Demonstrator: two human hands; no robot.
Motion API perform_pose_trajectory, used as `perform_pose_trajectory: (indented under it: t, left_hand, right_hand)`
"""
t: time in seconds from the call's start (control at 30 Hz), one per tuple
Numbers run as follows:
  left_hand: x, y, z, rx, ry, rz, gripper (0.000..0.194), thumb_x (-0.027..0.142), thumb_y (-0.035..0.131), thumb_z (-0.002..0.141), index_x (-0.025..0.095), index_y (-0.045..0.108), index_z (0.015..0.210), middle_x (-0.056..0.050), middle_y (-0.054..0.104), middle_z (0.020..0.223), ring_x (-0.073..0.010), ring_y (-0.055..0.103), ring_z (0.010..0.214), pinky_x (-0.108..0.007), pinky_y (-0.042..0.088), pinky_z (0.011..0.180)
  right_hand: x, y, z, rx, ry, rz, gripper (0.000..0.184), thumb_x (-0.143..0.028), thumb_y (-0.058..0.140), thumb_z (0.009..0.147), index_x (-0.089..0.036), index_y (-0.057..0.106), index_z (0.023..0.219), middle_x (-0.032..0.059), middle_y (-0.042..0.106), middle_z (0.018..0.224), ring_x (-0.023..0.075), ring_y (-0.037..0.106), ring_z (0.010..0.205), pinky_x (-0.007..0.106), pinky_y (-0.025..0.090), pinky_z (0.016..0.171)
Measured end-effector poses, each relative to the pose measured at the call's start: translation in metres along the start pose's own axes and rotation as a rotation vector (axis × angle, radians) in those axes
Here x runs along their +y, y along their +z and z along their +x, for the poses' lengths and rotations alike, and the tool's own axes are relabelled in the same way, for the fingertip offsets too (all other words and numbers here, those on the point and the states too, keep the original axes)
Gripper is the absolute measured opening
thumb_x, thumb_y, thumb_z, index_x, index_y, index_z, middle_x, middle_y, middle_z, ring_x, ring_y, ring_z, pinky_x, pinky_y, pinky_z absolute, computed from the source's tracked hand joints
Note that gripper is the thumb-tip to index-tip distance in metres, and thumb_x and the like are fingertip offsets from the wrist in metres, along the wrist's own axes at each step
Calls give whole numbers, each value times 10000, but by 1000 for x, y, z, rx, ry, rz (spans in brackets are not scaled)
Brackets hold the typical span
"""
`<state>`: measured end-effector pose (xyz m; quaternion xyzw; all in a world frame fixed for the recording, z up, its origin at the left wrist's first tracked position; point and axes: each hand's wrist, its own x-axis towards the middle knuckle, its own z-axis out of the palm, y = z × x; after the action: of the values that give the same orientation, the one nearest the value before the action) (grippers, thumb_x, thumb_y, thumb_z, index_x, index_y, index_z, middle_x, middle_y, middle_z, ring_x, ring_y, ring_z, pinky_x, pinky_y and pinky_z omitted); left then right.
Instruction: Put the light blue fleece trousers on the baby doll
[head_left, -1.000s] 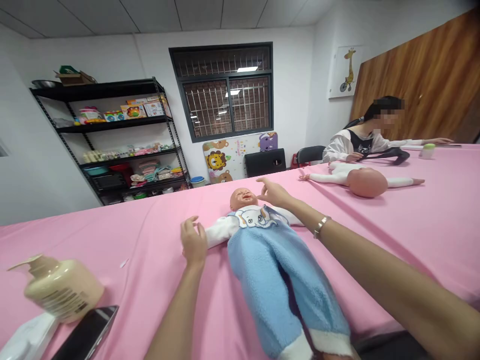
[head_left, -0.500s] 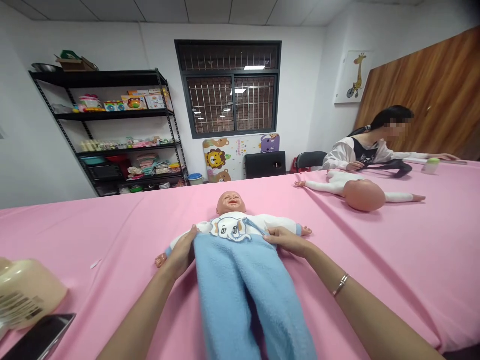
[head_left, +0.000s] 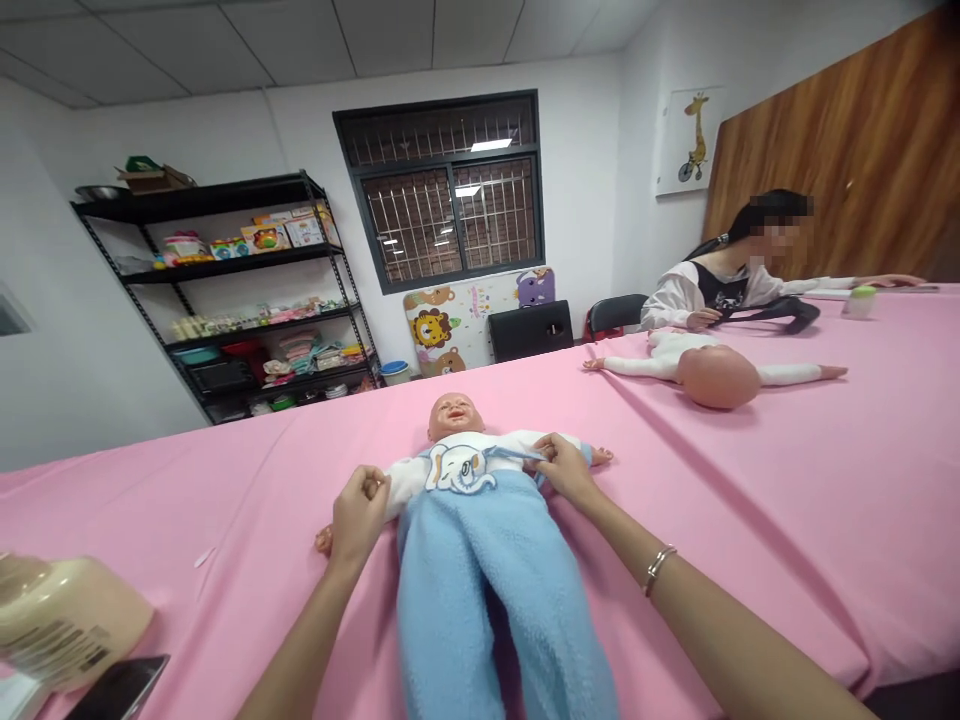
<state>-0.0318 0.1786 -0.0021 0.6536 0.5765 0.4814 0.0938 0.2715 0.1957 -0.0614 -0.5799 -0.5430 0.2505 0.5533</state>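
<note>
A baby doll [head_left: 454,415] lies on its back on the pink table cover [head_left: 247,480], head away from me. It wears a white top and fluffy blue overalls [head_left: 480,570] with an elephant bib. My left hand [head_left: 358,515] is closed on the doll's white sleeve at its arm. My right hand [head_left: 562,468] pinches the overalls' strap at the doll's other shoulder; a thin bracelet sits on that wrist.
A beige pump bottle [head_left: 60,625] and a dark phone [head_left: 120,690] lie at the lower left. A second doll [head_left: 712,372] in white lies at the right, near a seated person [head_left: 731,270]. Black shelving [head_left: 247,290] stands against the back wall.
Both hands dropped from near the doll's head to its sides, then rose to its shoulders. My left hand closed on the sleeve, my right on the strap. The view shifted slightly.
</note>
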Motion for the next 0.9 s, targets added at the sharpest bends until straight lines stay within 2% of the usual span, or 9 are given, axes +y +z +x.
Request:
perform_pose_trajectory:
  t: [0.1,0.2,0.33,0.4,0.5,0.57,0.67,0.8,0.9]
  left_hand:
    - [47,6,-12,-42,84,-151,237,383,515,766,168,521,867,17,527,693,-143,527,628,-245,424,588]
    - [103,28,-28,-402,349,-128,220,319,451,841,167,603,889,-57,636,919,-181,585,885,-297,459,818]
    - [147,69,-30,-744,581,297,256,149,391,836,166,612,965,-77,641,1005,-206,584,954,-347,444,871]
    - [150,88,-21,-739,569,536,264,124,366,838,134,603,955,-112,629,996,-235,586,943,-368,461,830]
    - [141,107,-7,-602,538,715,264,98,366,835,82,581,987,-152,599,1028,-262,559,985,-378,454,836]
    - [130,113,-4,-509,531,719,259,94,375,836,63,565,1009,-159,587,1039,-262,540,1008,-371,441,859]
    - [118,113,-9,-429,466,647,240,145,392,862,82,558,1023,-138,598,991,-249,552,976,-356,442,854]
    - [112,105,-17,-334,446,521,319,202,400,889,110,503,1176,-124,590,1066,-234,556,995,-329,440,855]
    - [113,102,-19,-309,460,474,371,200,390,898,139,456,1258,-108,589,1105,-217,567,985,-304,447,833]
  right_hand:
    - [-7,-1,2,-26,177,172,307,-168,558,555,-170,468,848,-87,434,482,82,412,430,195,306,450]
    - [-15,0,2,-89,274,375,342,-153,528,548,-172,432,876,-92,438,467,81,381,375,201,295,413]
    - [-25,-4,-2,20,-7,218,272,-104,480,562,-170,483,826,-84,391,490,76,386,452,199,293,480]
    - [-31,-9,-5,28,-206,14,237,-79,448,595,-175,527,798,-68,384,511,79,391,502,205,287,528]
    - [-36,-17,-6,-134,-323,-136,328,-99,463,665,-191,552,967,-38,503,635,97,470,602,215,343,607]
    - [-31,-23,-4,-207,-281,-236,499,-158,565,653,-185,489,1145,19,585,868,148,534,803,255,391,729]
    - [-16,-34,2,-135,-137,-546,675,-186,648,603,-159,438,1244,113,510,1180,269,429,1114,374,333,931]
    - [7,-47,7,-79,104,-752,592,-309,637,664,-138,475,1207,156,498,1172,321,392,1141,451,314,949]
    - [14,-52,8,-21,156,-767,566,-457,672,628,-171,549,1100,173,405,1244,371,302,1211,506,314,943]
